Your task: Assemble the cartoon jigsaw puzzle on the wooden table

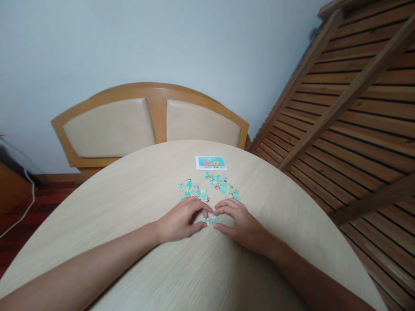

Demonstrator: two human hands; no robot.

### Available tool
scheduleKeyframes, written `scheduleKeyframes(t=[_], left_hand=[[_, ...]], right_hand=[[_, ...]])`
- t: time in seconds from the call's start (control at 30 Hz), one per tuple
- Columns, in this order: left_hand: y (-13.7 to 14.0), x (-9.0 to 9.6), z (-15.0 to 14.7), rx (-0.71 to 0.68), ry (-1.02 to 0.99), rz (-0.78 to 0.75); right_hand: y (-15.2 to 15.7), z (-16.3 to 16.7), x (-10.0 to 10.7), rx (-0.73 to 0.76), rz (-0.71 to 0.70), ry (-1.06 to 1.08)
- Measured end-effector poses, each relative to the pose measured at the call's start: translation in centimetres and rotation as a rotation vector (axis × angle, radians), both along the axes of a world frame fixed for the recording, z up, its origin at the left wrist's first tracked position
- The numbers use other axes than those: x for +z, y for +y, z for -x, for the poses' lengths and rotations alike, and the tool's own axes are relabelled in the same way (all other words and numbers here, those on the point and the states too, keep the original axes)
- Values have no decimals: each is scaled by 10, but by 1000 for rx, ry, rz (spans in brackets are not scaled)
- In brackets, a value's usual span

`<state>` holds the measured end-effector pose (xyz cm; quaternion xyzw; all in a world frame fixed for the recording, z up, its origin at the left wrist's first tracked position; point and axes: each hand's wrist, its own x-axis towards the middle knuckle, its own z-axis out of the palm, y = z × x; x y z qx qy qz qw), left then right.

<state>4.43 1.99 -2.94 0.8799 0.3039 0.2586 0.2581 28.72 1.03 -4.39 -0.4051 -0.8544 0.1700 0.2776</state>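
My left hand [182,219] rests on the table with thumb and index finger closed around a small white-and-teal jigsaw puzzle piece [207,222]. Facing it, my right hand [240,222] pinches a teal puzzle piece [215,220] between thumb and index finger. Only a narrow gap separates the two pieces, and fingers partly cover both. Just beyond my fingertips lie two loose groups of puzzle pieces, a left pile [193,188] and a right pile [222,184], mostly teal with bits of pink and yellow.
Behind the piles a picture card [212,163] with cartoon figures lies flat on the round wooden table [136,190]. A padded headboard [110,127] stands past the far edge. Wooden slats [350,116] lean at the right; a white cable [32,194] hangs at the left.
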Motion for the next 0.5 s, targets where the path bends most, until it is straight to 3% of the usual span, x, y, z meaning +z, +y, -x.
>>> scheduleKeyframes(t=[0.5], left_hand=[[1,-1,0,-32,38,-49]], right_hand=[[-1,4,-1,70,-7,21]])
